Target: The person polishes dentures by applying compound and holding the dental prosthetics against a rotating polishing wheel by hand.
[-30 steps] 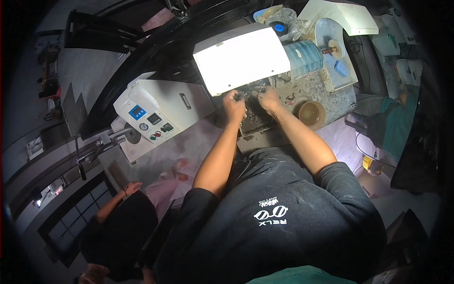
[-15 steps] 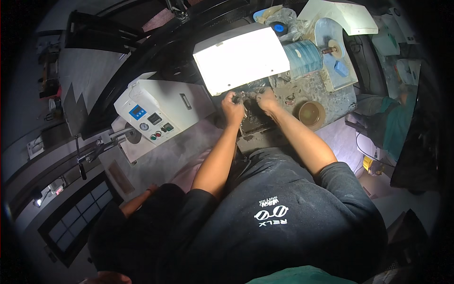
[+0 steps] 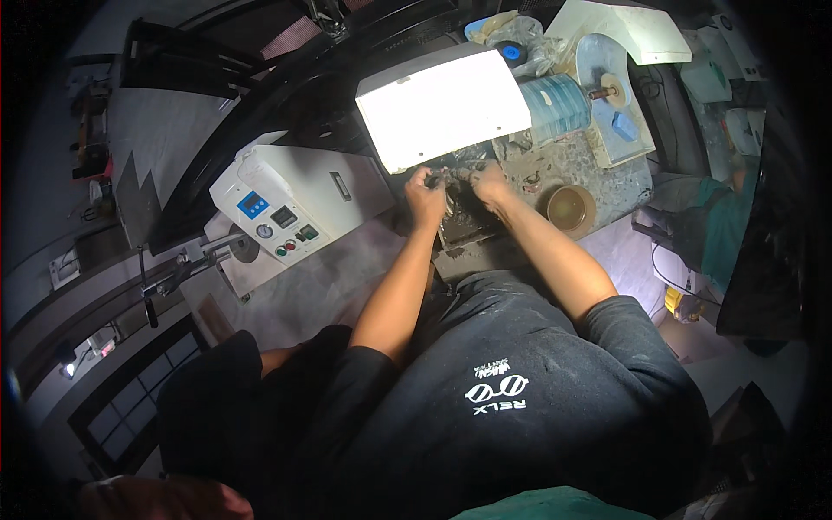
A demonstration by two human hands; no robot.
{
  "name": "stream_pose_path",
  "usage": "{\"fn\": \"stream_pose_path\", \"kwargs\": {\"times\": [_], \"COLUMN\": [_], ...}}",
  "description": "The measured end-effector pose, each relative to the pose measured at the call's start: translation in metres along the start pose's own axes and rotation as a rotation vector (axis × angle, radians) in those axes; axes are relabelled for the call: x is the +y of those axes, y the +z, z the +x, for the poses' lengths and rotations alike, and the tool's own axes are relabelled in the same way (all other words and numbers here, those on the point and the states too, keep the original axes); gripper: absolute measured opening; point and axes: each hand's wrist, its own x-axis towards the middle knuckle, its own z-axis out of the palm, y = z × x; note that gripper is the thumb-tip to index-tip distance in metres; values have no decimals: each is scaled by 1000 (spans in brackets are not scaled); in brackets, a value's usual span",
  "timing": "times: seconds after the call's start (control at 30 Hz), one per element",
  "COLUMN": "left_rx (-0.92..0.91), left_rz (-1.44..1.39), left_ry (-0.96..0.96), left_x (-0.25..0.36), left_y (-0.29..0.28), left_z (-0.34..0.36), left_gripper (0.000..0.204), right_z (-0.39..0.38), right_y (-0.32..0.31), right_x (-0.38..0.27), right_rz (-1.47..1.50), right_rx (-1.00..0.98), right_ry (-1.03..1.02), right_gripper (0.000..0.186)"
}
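Note:
Below the front edge of a brightly lit white machine hood (image 3: 444, 113), both my hands work close together over a wet, dirt-covered tray (image 3: 462, 236). My left hand (image 3: 425, 201) is closed, thumb and fingers curled round something small and dark that I cannot make out. A short way to its right, my right hand (image 3: 489, 185) is also closed, its knuckles bent and smeared with grey. Whatever its fingertips grip is hidden by dirt and shadow. A round brown bowl (image 3: 569, 211) of murky liquid stands beside my right forearm.
A bluish clear plastic bottle (image 3: 557, 107) lies right of the hood. Beyond it sits a tray (image 3: 642, 154) with a blue block (image 3: 624, 126). A white control box (image 3: 299, 195) with buttons and a gauge stands left. Another person in black (image 3: 208, 403) is close at my left.
The person at my left has shifted; their forearm is now mostly covered by dark clothing, and more shows at the lower left. My hands stay in nearly the same place.

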Motion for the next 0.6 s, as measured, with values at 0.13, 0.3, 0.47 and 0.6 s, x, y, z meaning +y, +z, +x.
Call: {"fn": "stream_pose_path", "kwargs": {"times": [0.13, 0.3, 0.47, 0.6], "left_rx": [-40, -1, 79, 31], "left_rz": [-26, 117, 41, 60], "left_ry": [-110, -30, 47, 62], "left_x": [7, 20, 18, 18], "left_y": [-2, -2, -5, 0], "left_z": [0, 3, -7, -5], "left_gripper": [6, 6, 8, 8], "right_z": [-9, -9, -8, 7], "right_y": [-5, -7, 4, 4], "right_x": [-23, -26, -6, 8], "right_rz": [67, 45, 288, 103], "right_rx": [-100, -99, -136, -107], "right_ry": [92, 275, -50, 178], "right_gripper": [27, 25, 19, 14]}}
